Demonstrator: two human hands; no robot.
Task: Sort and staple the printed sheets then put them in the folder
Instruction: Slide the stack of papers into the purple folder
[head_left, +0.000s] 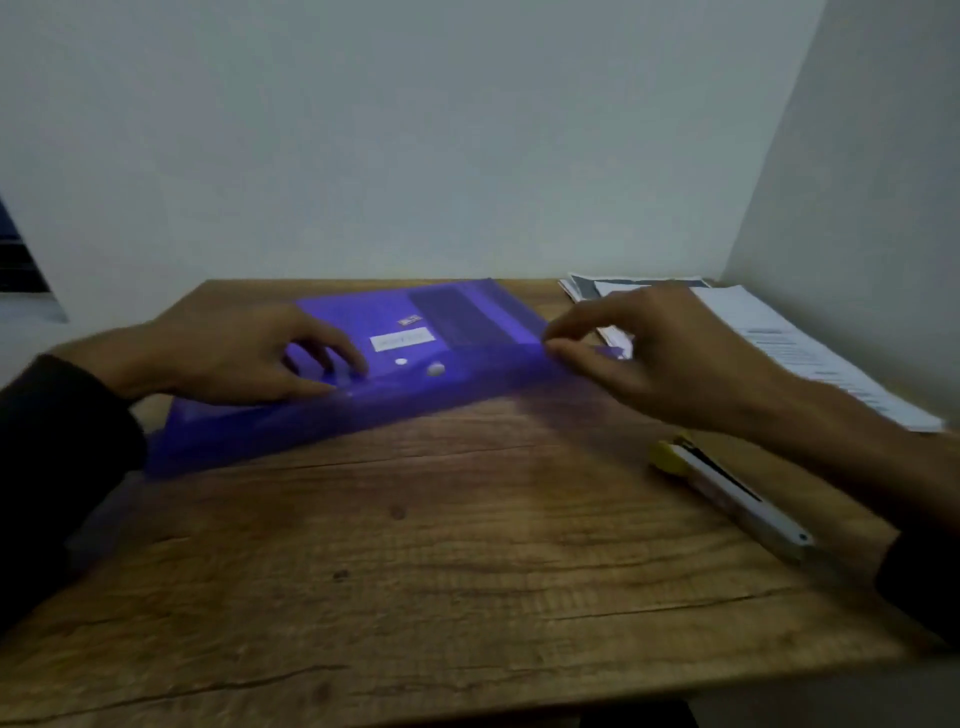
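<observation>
Wooden desk (467, 545) filled the foreground, a yellow-tipped stapler (727, 488) lying at right. Beyond it, the left hand (234, 358) pressed flat, fingers extended, on a translucent purple snap folder (363, 410), while the right hand (649, 353) pinched its flap edge. Printed sheets (789, 343) sat unfiled at far right; the folder's contents could not be made out. Filing apparently remained undone.

Dim, bluish light; soft motion blur, wide-angle edge distortion.
</observation>
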